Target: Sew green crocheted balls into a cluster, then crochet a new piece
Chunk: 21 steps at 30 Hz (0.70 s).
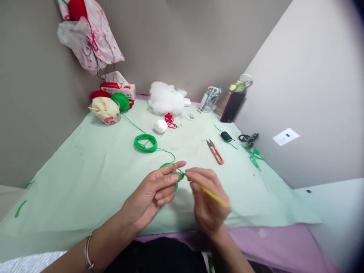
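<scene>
My left hand [159, 189] pinches a small piece of green crochet work [181, 176] between thumb and fingers, its index finger stretched out with green yarn over it. My right hand [210, 193] grips a crochet hook with a yellow handle [213, 195], its tip at the green piece. From the left hand a green strand runs back to a loose coil of green yarn [145, 143] on the table, and on to a green yarn ball [120, 101]. Part of the green piece is hidden behind my fingers.
Orange thread snips [215, 152] lie beyond my right hand. Farther back are a white yarn ball [160, 126], red yarn [170, 120], white stuffing [167, 99], a glass jar [210, 100], a phone [233, 107] leaning on a bottle, and a tissue box [125, 91]. Green scraps [254, 154] lie right.
</scene>
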Available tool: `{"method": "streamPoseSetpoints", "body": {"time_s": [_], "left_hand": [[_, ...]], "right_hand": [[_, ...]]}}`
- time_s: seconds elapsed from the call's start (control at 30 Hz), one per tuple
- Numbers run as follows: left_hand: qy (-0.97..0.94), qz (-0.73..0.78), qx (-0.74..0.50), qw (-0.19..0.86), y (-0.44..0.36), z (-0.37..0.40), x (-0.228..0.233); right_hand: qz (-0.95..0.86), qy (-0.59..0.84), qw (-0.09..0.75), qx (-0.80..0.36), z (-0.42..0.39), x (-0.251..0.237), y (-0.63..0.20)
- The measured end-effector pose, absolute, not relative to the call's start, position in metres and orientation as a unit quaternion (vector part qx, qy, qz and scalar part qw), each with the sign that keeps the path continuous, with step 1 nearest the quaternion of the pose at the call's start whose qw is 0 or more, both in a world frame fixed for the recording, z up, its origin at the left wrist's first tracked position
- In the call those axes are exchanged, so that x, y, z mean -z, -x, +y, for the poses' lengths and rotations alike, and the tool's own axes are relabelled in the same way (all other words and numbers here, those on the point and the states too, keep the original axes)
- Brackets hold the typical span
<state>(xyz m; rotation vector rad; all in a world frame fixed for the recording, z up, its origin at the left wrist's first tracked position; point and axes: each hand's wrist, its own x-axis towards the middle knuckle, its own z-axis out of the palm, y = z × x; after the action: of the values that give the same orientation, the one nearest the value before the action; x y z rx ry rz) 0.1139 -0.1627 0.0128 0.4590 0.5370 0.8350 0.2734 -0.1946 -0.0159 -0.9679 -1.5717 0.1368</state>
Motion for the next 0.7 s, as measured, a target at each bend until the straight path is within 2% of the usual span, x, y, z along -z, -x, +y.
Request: {"method": "streamPoseSetpoints", "body": {"time_s": [0.1,0.17,0.3,0.47,0.57,0.7], "left_hand": [[-0.221,0.246,-0.413,0.848,-0.110,-0.159,-0.012],[-0.237,0.249,-0.417,0.841,-0.111,-0.160,-0.012],[-0.277,0.263,-0.405,0.831,-0.114,-0.164,-0.011],[-0.303,0.276,-0.405,0.817,-0.110,-0.163,-0.011],[-0.316,0.284,-0.414,0.805,-0.109,-0.162,-0.013],[-0.318,0.301,-0.437,0.786,-0.114,-0.165,-0.014]], "right_hand": [[-0.568,0.405,0.683,-0.218,-0.194,0.009,-0.276],[-0.536,0.379,0.696,-0.293,-0.192,0.006,-0.275],[-0.574,0.383,0.651,-0.316,-0.189,0.007,-0.272],[-0.547,0.350,0.666,-0.367,-0.189,0.007,-0.276],[-0.587,0.382,0.642,-0.312,-0.194,0.004,-0.279],[-0.710,0.396,0.569,-0.121,-0.199,0.007,-0.279]]}}
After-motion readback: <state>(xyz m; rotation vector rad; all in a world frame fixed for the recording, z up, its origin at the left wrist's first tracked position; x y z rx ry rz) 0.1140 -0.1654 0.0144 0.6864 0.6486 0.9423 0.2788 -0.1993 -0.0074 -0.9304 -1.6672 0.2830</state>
